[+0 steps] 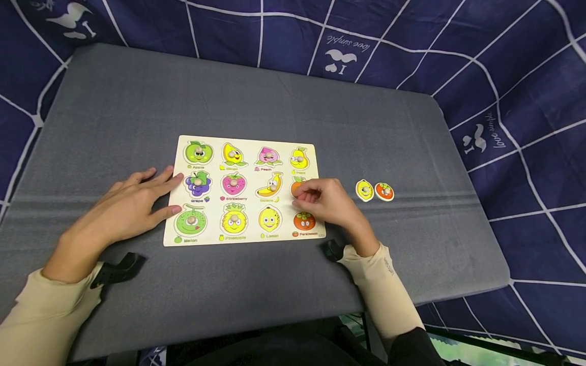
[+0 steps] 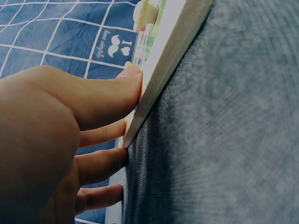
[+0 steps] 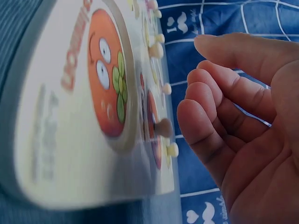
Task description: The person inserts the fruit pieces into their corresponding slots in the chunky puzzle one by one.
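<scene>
A wooden fruit puzzle board lies on the table, with knobbed fruit pieces in most of its places. My left hand rests at the board's left edge, thumb and fingertips touching it, as the left wrist view also shows. Above the board's right side, my right hand is beside the orange piece, partly covering it. In the right wrist view its loosely bent fingers are apart from the brown knob and hold nothing. The lemon place and persimmon place show printed pictures without knobs.
To the right of the board, a loose lemon piece and a loose persimmon piece lie side by side. The grey cloth-covered table is bordered by dark blue curtains with white lines.
</scene>
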A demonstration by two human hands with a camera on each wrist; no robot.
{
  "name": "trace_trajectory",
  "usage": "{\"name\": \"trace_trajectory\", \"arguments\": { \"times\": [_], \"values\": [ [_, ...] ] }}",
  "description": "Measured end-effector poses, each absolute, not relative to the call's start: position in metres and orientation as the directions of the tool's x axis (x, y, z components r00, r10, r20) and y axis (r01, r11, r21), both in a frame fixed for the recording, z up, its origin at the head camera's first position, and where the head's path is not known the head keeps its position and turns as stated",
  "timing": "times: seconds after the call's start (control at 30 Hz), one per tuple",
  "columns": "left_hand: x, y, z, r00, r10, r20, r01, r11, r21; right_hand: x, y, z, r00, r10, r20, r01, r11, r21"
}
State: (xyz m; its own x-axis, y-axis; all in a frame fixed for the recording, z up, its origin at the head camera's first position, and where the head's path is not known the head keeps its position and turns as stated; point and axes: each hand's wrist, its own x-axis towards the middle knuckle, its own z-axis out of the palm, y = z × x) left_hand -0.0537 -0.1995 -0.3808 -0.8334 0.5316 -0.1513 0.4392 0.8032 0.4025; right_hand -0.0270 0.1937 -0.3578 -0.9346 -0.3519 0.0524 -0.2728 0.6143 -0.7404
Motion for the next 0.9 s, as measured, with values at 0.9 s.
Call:
{"name": "trace_trajectory", "arguments": {
  "times": [0.9],
  "values": [
    [-0.053, -0.201, -0.382, -0.834, 0.535, -0.136, 0.444, 0.796, 0.413, -0.022, 0.243, -0.364, -0.975, -0.218, 0.037, -0.173, 0.647, -0.742]
  ]
}}
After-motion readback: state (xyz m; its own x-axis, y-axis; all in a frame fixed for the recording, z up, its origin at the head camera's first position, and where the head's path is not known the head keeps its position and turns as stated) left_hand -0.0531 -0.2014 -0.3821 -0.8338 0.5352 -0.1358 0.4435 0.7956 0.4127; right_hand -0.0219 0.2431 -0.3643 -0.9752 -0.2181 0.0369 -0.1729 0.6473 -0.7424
